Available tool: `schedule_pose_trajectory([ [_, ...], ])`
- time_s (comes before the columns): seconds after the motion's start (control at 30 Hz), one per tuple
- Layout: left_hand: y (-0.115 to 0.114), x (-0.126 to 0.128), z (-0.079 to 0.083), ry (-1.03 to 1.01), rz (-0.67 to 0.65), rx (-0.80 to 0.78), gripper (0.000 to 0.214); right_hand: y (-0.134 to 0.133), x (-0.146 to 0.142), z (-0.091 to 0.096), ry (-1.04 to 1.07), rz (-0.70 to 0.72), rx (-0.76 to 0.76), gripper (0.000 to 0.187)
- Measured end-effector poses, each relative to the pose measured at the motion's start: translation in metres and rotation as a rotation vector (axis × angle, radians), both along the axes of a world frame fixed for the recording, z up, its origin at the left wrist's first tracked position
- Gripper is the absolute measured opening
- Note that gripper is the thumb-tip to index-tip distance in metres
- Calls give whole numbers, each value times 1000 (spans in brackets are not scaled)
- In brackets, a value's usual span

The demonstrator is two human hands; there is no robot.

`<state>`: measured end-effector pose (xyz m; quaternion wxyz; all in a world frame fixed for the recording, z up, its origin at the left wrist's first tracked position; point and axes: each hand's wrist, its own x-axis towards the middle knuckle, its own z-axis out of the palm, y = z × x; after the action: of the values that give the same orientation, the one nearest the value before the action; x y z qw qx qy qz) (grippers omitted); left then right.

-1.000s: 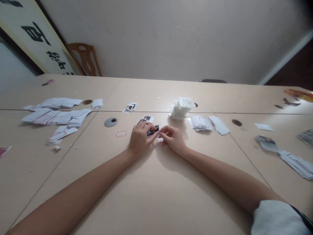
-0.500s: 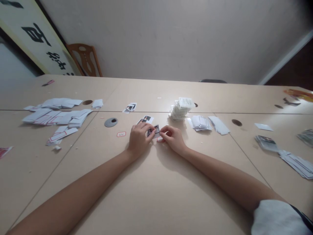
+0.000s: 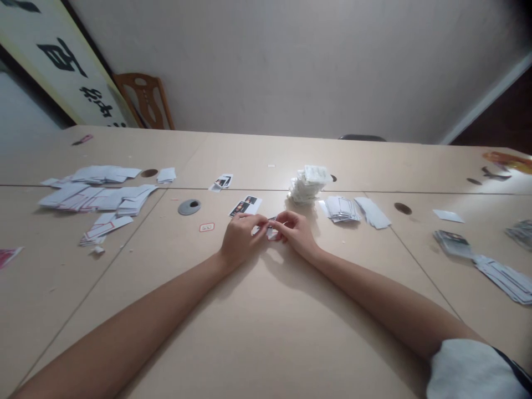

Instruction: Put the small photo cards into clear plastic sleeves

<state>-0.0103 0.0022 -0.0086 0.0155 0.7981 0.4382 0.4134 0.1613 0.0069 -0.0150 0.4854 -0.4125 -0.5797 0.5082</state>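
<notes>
Both my hands meet at the middle of the pale wooden table point(image 3: 257, 332). My left hand point(image 3: 240, 239) and my right hand point(image 3: 296, 231) pinch a small photo card point(image 3: 270, 227) between their fingertips; it is seen nearly edge-on and mostly hidden by the fingers. Just beyond my left hand lies a small strip of photos point(image 3: 246, 205). A little red-bordered sticker point(image 3: 206, 227) lies to the left of my left hand.
A stack of white packets point(image 3: 310, 183) and fanned white cards point(image 3: 353, 209) lie behind my right hand. Spread white cards point(image 3: 95, 197) cover the left side, more cards point(image 3: 499, 271) the right. A grey cable grommet point(image 3: 189, 207) and a wooden chair point(image 3: 143, 100) are further back.
The dark photo card that lay flat under my left fingers has been lifted and tilted on edge between both hands. My hands have drawn closer together.
</notes>
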Motion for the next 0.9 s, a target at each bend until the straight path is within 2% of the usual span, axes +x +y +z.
schedule_pose_trajectory([
  [0.2,0,-1,1,-33,-26,-106,9,1,2,0,42,23,-21,44],
  [0.3,0,-2,1,-73,-35,-123,8,1,2,0,25,32,-2,41],
  [0.4,1,-2,0,-111,-18,-134,16,1,2,-1,-9,19,17,37],
  [0.67,4,-3,1,-74,48,-94,24,2,2,-2,-30,1,52,30],
  [0.9,6,-4,-2,-112,59,-187,24,1,1,-2,-50,-18,68,24],
])
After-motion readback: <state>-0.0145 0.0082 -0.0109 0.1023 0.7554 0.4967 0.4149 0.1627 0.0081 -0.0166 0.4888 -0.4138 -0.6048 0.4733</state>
